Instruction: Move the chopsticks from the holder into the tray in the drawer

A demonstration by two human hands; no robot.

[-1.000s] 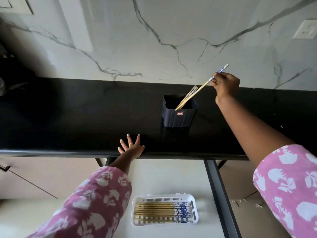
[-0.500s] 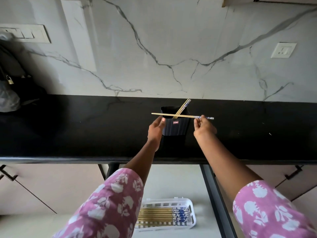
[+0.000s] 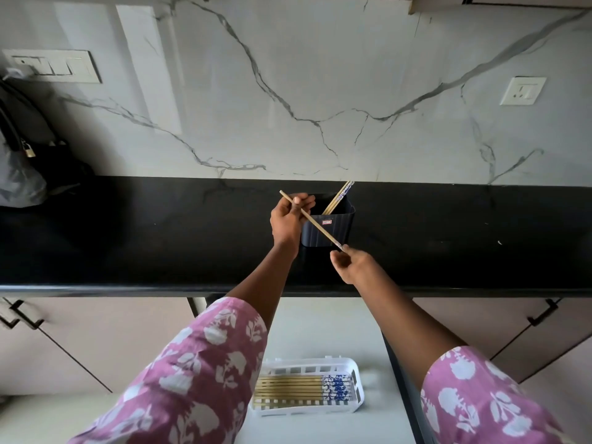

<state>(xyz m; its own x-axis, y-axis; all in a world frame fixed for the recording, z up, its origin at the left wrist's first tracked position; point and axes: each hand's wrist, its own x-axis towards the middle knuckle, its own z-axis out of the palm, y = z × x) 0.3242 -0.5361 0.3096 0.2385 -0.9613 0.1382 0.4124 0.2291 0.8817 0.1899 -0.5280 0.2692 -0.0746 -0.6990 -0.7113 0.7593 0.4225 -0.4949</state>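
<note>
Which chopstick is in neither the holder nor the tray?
The slanted chopstick held by left hand and right hand; the rest lean in the holder or lie in the tray.

Soft, even daylight brightens the marble wall (image 3: 320, 75), with a paler vertical sheen in the upper left of the frame. The black surface (image 3: 144, 238) reads very dark, faintly mirroring the wall's veins along its back edge. The left edge lies in shadow. Wide-angle bending bows the surface's front edge. The chopstick (image 3: 315, 224) at centre shows crisp, the sleeves (image 3: 198, 379) at the bottom slightly softer.
</note>
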